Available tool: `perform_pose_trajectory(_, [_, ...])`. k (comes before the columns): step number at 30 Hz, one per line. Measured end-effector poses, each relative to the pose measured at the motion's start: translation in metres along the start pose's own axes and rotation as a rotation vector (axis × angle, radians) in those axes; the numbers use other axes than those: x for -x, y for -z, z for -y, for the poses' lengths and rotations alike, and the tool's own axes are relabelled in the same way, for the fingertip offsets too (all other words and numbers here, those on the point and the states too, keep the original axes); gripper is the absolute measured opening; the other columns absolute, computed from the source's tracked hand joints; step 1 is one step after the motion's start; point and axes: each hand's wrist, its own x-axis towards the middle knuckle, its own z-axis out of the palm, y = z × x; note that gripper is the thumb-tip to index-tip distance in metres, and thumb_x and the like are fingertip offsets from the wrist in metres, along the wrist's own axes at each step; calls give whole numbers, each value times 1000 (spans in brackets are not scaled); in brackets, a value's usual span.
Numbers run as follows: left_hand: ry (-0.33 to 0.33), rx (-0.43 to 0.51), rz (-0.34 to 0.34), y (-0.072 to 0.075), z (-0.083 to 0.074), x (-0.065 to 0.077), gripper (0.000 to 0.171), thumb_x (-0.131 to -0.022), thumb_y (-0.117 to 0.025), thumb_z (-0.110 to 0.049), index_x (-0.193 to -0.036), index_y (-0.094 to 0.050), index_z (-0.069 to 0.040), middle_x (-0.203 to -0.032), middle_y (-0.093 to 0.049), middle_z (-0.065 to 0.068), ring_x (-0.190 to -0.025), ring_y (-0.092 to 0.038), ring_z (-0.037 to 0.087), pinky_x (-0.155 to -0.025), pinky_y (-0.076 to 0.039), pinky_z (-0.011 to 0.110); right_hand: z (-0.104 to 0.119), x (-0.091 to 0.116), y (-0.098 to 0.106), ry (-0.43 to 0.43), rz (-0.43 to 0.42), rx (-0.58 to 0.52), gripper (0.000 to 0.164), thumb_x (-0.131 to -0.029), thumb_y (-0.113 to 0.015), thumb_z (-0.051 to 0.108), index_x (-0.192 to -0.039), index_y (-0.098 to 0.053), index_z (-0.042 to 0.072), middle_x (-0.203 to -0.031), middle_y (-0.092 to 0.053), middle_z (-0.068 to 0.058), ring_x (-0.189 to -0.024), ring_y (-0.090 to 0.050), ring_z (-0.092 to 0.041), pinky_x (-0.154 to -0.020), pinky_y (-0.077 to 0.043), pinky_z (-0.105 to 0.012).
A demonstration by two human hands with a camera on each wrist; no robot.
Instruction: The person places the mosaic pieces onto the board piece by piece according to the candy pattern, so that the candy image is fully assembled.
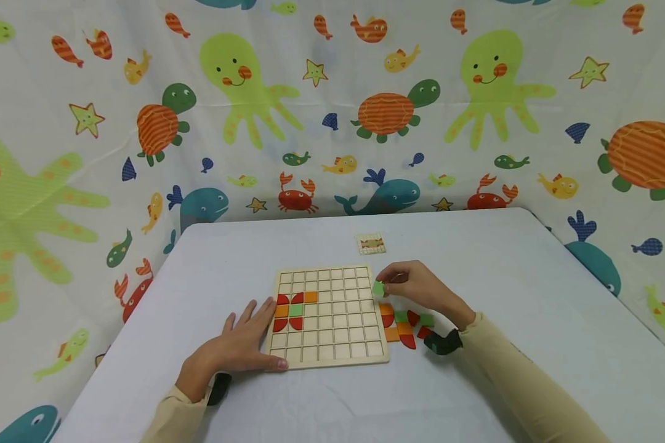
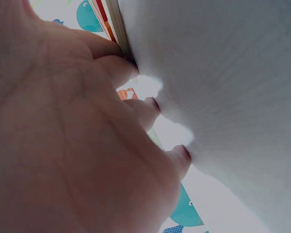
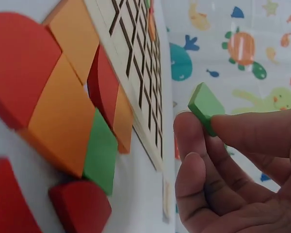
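Note:
A wooden grid board [image 1: 332, 320] lies on the table, with red quarter-circle tiles [image 1: 280, 324], orange square tiles [image 1: 310, 297] and one green square tile [image 1: 295, 310] in cells at its left side. My left hand [image 1: 238, 344] rests at the board's left edge, fingers spread, thumb along the near corner. Near the board's far right corner, my right hand [image 1: 412, 286] pinches a green square tile [image 3: 207, 108] between thumb and fingertips. In the right wrist view that tile is held up off the table.
Right of the board lie loose orange, red and green tiles [image 1: 404, 328], some close against its edge. A small pattern card [image 1: 370, 243] lies beyond the board. Behind the white table [image 1: 449, 246] hangs a curtain [image 1: 332, 74] printed with sea animals.

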Motion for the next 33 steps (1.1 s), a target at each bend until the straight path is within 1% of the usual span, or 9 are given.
perform_pose_trajectory(5, [-1, 6, 3, 0, 0, 1, 135, -76, -89, -64, -170, -16, 0, -177, -14, 22, -160, 0, 51, -120, 3, 77, 5, -3, -9, -13, 23, -85, 21, -101, -70, 7, -120, -78, 2, -114, -72, -9, -109, -71, -32, -102, -57, -49])
perform_pose_trajectory(7, [-2, 9, 6, 0, 0, 1, 135, -76, -89, -63, -170, -15, 0, -177, -14, 22, -160, 0, 51, -120, 3, 76, 7, -5, -13, -19, 28, -110, 21, -101, -71, 8, -120, -78, 3, -115, -72, -9, -109, -71, -31, -100, -58, -47])
perform_pose_trajectory(10, [-2, 10, 5, 1, 0, 1, 135, -76, -90, -63, -170, -15, 0, -177, -13, 22, -160, 0, 51, -120, 4, 76, 11, -10, -19, -2, 40, -136, 21, -101, -71, 7, -120, -78, 2, -115, -72, -9, -108, -71, -30, -98, -59, -44])
perform_pose_trajectory(16, [-4, 10, 4, 1, 1, 1, 135, -77, -89, -63, -170, -16, -1, -177, -13, 21, -161, 0, 51, -120, 3, 77, 19, -19, -32, 46, 58, -159, 22, -101, -70, 5, -121, -78, 1, -116, -75, -8, -104, -71, -26, -100, -57, -43])
perform_pose_trajectory(21, [-9, 10, -2, 1, 1, 1, 135, -76, -90, -63, -170, -16, -1, -177, -14, 21, -161, -1, 50, -120, 2, 77, 28, -25, -42, 42, 73, -177, 23, -101, -70, 4, -122, -78, 1, -114, -76, -7, -100, -69, -25, -96, -58, -39])
perform_pose_trajectory(25, [-4, 10, -4, 1, 0, 1, 135, -76, -90, -63, -170, -16, -1, -177, -14, 21, -161, -1, 50, -120, 2, 77, 34, -30, -49, 41, 82, -191, 24, -101, -70, 5, -123, -78, 2, -114, -76, -6, -100, -68, -24, -96, -57, -38])
perform_pose_trajectory(31, [1, 9, 1, 2, -1, 2, 135, -76, -90, -63, -170, -17, 0, -177, -15, 21, -161, -2, 50, -120, 2, 77, 36, -36, -60, 57, 106, -244, 25, -100, -69, 4, -123, -77, -2, -120, -76, -11, -104, -69, -23, -96, -57, -37])
perform_pose_trajectory(33, [6, 8, 3, 1, -2, 2, 135, -76, -90, -63, -170, -17, -1, -177, -15, 21, -161, -2, 50, -120, 2, 77, 36, -38, -63, 62, 116, -236, 26, -100, -69, 4, -124, -77, -2, -122, -76, -11, -106, -69, -23, -98, -57, -36])
